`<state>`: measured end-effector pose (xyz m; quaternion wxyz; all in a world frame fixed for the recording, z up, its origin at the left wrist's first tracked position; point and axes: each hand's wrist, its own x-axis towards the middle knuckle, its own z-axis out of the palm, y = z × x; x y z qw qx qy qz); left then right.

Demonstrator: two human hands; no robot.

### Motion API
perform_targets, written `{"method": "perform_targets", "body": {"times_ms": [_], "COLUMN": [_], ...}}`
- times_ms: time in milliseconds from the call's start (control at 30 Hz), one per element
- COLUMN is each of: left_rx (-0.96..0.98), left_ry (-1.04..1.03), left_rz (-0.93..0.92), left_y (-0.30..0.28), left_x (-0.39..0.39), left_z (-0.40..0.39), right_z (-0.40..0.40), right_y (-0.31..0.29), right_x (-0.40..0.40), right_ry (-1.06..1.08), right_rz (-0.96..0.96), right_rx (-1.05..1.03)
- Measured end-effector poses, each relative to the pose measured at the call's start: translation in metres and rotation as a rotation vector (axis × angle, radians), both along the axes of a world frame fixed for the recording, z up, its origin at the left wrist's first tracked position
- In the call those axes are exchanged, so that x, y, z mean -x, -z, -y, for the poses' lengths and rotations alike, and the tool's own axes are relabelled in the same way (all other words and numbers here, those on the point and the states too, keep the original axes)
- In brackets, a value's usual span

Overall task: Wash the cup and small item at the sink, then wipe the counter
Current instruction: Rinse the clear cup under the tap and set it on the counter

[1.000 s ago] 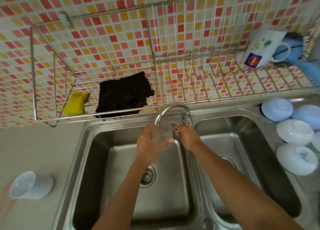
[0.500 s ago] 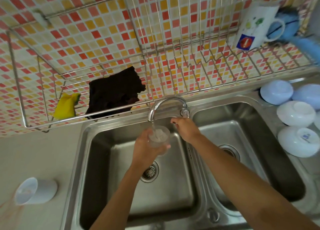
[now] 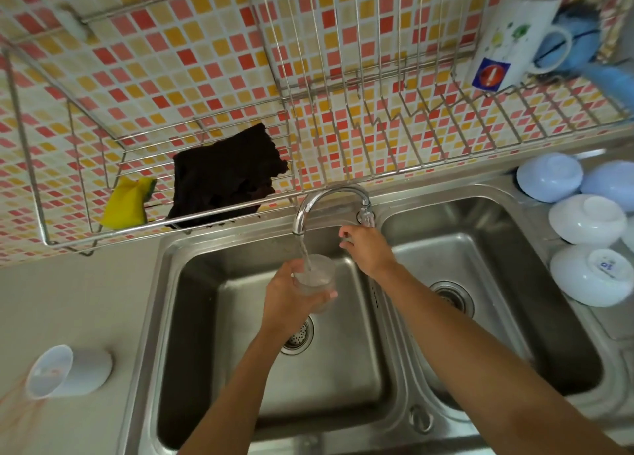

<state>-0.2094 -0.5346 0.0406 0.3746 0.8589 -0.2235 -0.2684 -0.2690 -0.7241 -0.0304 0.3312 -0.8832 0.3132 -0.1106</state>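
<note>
My left hand (image 3: 286, 302) grips a small clear cup (image 3: 317, 276) over the left sink basin (image 3: 343, 372). The cup sits below the faucet spout (image 3: 326, 194), and a stream of water runs into it. My right hand (image 3: 370, 252) reaches to the tap handle (image 3: 366, 216), with curled fingers at its base. A white cup (image 3: 68, 372) lies on its side on the counter (image 3: 85, 300) at the far left, beside a faint reddish spill (image 3: 19, 410).
A wire rack (image 3: 377, 135) on the tiled wall holds a yellow sponge (image 3: 127, 204), a dark cloth (image 3: 223, 176), a printed mug (image 3: 511, 43) and a blue brush (image 3: 583, 32). Several upturned pale bowls (image 3: 586, 218) sit right of the right basin (image 3: 480, 255).
The clear cup has come down from right at the spout to lower in the basin. Water now streams into it. My right hand stays at the tap handle.
</note>
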Motion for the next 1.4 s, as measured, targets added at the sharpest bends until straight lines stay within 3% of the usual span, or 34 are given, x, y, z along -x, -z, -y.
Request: {"method": "perform_targets", "body": {"times_ms": [133,300,867,1167,1267,1400], "left_rx": [0.034,0.090,0.151,0.143,0.194,0.212], "left_ry": [0.007,-0.022,-0.033,-0.014,-0.040,-0.046], "left_rz": [0.012,0.074,0.084,0.125,0.133,0.144], "left_y": [0.004,0.012,0.009,0.009,0.005,0.011], "left_x": [-0.005,-0.008,-0.005,-0.016,-0.022,-0.026], "left_z": [-0.003,-0.005,0.000,-0.014,-0.032,-0.067], "right_z": [0.005,0.006,0.001,-0.005,-0.026,-0.086], "right_y": [-0.001,-0.009,-0.008,-0.021,-0.035,-0.020], "right_x": [0.009,0.021,0.017,0.013,0.014,0.035], "right_ry": [0.201,0.359,0.410,0.474,0.553,0.444], "right_rz": [0.261,0.454,0.362,0.143,0.139,0.213], "right_rx": [-0.117,-0.324,-0.241,-0.152,-0.205,-0.092]}}
